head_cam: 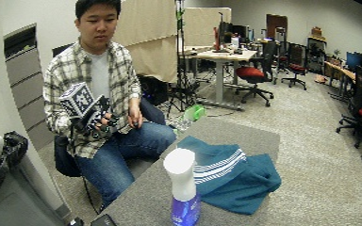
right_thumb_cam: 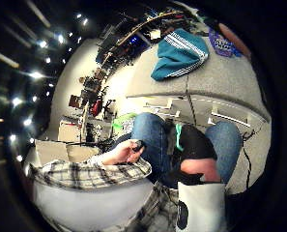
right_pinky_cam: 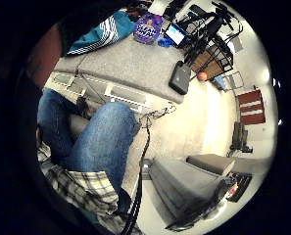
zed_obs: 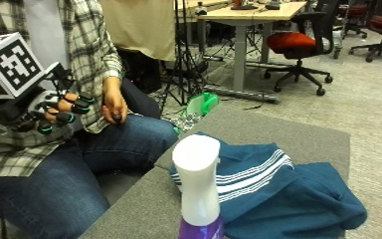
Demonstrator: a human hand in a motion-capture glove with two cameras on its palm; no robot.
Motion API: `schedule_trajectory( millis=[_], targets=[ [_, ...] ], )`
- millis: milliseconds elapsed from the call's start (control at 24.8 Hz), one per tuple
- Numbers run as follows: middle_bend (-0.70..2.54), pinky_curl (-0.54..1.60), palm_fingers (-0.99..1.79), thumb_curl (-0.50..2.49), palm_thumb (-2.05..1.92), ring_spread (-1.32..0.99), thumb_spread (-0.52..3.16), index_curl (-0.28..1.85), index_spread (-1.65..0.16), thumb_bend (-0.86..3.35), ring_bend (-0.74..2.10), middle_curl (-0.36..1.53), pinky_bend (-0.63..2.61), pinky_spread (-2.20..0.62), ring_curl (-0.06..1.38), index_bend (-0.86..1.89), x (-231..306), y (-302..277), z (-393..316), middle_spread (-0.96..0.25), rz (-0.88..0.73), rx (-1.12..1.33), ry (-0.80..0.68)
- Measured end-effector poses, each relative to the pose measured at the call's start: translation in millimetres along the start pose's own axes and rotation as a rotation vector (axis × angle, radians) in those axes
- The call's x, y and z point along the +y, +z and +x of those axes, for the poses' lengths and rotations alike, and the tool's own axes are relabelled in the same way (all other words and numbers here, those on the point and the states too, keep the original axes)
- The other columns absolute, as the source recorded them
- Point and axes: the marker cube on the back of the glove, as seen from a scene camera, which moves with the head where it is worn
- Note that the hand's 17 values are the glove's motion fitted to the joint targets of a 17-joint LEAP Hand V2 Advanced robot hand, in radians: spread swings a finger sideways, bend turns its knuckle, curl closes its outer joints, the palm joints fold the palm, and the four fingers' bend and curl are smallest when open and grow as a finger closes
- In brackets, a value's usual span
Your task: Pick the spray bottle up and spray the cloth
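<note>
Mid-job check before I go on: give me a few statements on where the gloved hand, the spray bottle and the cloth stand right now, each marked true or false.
1. The gloved right hand is gripping the spray bottle. False: it is held up near the person's chest, away from the table, holding nothing.
2. The spray bottle stands upright on the grey table. True.
3. The teal cloth hangs over the person's knee. False: it lies crumpled on the table beside the bottle.
4. The bare hand rests on the person's thigh. True.
5. The cloth has white stripes. True.
6. The bottle lies on its side on the floor. False: it is upright on the table.
</note>
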Motion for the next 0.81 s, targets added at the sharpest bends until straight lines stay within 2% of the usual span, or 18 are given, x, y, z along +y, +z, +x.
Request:
schedule_trajectory(
  millis=[606,808],
  targets=[
    [0.17,0.20,0.31,0.34,0.58,0.08,1.01,0.23,-0.33,0.10,0.34,0.23,0.46,0.23,0.21,0.14,-96,-12,59,-0.07,0.068,-0.052,0.061],
    [0.20,0.21,0.34,0.36,0.61,0.07,0.99,0.23,-0.32,0.07,0.35,0.26,0.48,0.23,0.23,0.13,-153,-10,99,-0.06,0.088,-0.099,0.105]
  ],
)
